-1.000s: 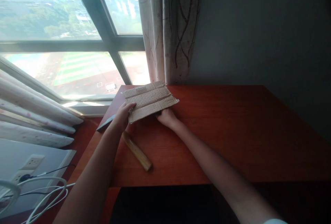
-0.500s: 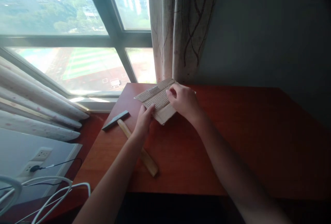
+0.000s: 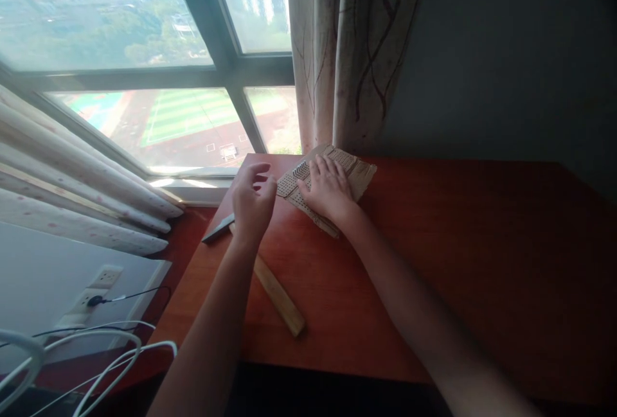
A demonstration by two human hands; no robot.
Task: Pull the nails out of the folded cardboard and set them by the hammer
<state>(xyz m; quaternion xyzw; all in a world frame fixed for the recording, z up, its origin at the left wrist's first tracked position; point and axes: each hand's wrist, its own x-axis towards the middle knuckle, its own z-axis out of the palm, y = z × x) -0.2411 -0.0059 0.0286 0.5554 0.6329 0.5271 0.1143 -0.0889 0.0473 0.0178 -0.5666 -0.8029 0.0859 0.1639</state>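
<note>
A piece of cardboard (image 3: 357, 179) with rows of small dark holes lies tilted at the back of the table. Several thin dark pins stand in a row along its upper left part. My right hand (image 3: 328, 189) rests flat over the cardboard, fingers spread. At its left corner my left hand (image 3: 253, 202) is raised, fingers curved and thumb apart, with nothing visible in it. Below my left hand lies a hammer (image 3: 277, 292) with a wooden handle; part of its dark metal head is hidden behind my left hand and wrist.
The reddish-brown table (image 3: 457, 263) stretches away to the right. A window (image 3: 183, 121) and a curtain (image 3: 318, 51) stand behind it. At the lower left are white cables (image 3: 130, 346) and a wall socket (image 3: 107, 275) with a black plug near it.
My left hand has let go of the cardboard and moved up and left. My right hand has gone from pinched fingers to lying flat on it. The cardboard has turned.
</note>
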